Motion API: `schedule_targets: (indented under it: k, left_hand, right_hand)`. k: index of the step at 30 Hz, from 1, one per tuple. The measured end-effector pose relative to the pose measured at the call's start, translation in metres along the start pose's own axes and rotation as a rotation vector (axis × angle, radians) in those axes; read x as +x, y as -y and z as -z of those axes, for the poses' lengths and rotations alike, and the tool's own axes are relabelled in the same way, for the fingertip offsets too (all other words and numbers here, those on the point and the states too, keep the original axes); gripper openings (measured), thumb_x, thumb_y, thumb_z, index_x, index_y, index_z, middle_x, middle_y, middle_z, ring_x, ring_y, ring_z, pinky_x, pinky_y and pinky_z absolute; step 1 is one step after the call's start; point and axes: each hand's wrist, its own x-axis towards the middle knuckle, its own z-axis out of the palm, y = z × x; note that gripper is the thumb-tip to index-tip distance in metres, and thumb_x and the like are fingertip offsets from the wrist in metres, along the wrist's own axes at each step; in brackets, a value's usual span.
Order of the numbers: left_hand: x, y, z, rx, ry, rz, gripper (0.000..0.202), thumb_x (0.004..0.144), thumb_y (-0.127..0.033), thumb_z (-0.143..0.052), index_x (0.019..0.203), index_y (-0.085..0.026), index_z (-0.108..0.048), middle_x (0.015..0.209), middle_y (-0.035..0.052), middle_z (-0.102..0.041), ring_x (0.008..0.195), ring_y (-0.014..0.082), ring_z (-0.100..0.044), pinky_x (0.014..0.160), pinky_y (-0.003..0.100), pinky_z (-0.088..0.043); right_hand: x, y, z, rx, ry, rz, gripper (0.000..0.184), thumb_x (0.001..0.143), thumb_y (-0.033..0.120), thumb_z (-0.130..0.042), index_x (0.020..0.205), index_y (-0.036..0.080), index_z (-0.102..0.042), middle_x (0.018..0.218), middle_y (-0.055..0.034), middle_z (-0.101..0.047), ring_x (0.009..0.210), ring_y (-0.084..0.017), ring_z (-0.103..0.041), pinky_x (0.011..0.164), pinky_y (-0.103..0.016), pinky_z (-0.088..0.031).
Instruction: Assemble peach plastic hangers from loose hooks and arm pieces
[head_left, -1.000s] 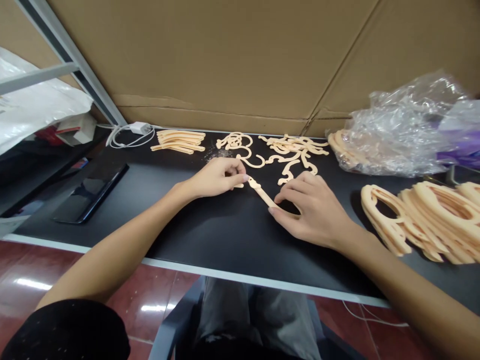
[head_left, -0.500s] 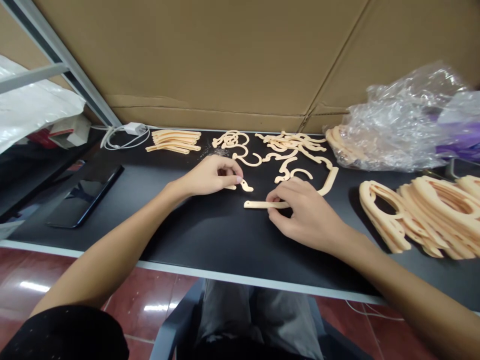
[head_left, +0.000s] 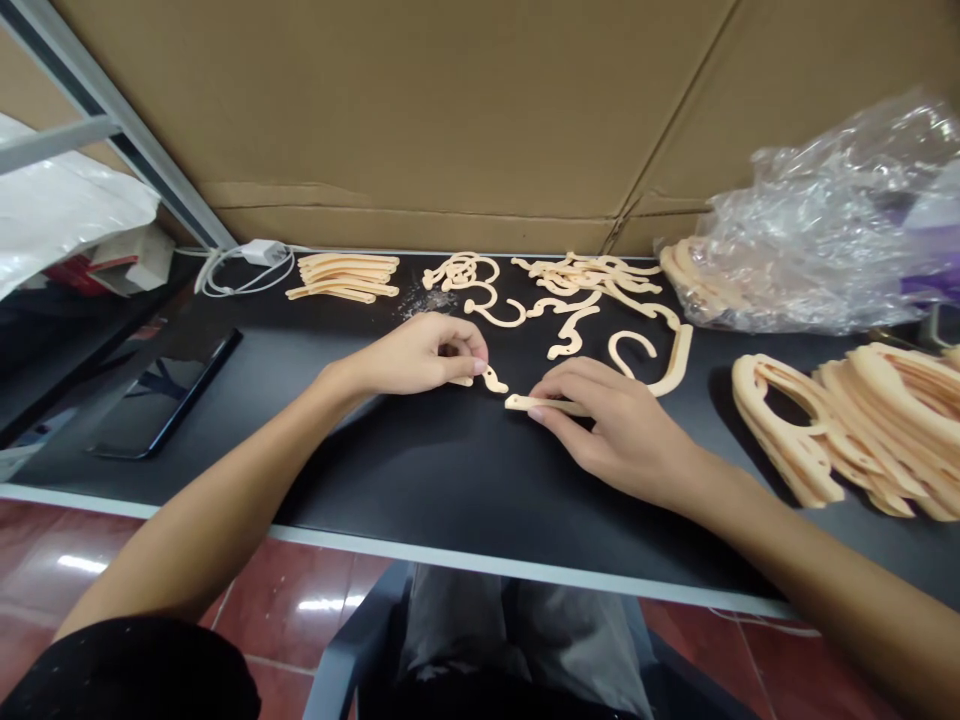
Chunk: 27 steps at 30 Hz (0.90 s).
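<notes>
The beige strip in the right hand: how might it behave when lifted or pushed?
The beige strip is probably stiff: its end juts past the right hand without visible sag. It looks light, since a pinch seems to hold it. Its flat-looking sides suggest it would slide rather than roll.

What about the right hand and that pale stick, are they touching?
Touching: the head view shows the right hand pinching the pale stick between thumb and finger.
</notes>
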Motion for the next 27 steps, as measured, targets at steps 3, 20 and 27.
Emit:
schedule_targets:
  k: [3, 20, 27]
  left_hand:
    - [0.0, -0.001, 0.0, -0.08, 0.019, -0.009, 0.016, 0.089, -0.028, -0.065, 0.088, -0.012, -0.067, 0.081, 0.0045, -0.073, 0.071, 0.0111, -0.065, 0.066, 0.02, -0.05]
    - [-0.006, -0.02, -0.001, -0.17, 0.074, 0.017, 0.007, 0.087, -0.019, -0.062, 0.083, -0.015, -0.058, 0.073, 0.0017, -0.069, 0.065, 0.0109, -0.067, 0.063, 0.021, -0.053]
    - [-0.007, -0.022, -0.006, -0.034, 0.032, -0.007, 0.009, 0.088, -0.023, -0.062, 0.086, -0.014, -0.061, 0.072, 0.0012, -0.066, 0.06, 0.0107, -0.062, 0.056, 0.021, -0.047]
  right_hand:
    - [0.0, -0.001, -0.002, 0.026, -0.023, 0.004, 0.01, 0.098, 0.02, -0.056, 0.092, 0.017, -0.063, 0.091, -0.0055, -0.07, 0.081, -0.016, -0.065, 0.073, -0.032, -0.051]
    - [-0.001, -0.006, -0.009, -0.063, 0.008, 0.059, 0.008, 0.097, 0.015, -0.052, 0.093, 0.02, -0.057, 0.088, -0.0072, -0.068, 0.081, -0.021, -0.062, 0.075, -0.037, -0.052]
    - [0.001, -0.005, -0.009, -0.136, -0.047, 0.089, 0.011, 0.097, 0.014, -0.051, 0.091, 0.017, -0.06, 0.086, -0.0098, -0.068, 0.081, -0.023, -0.063, 0.073, -0.038, -0.053]
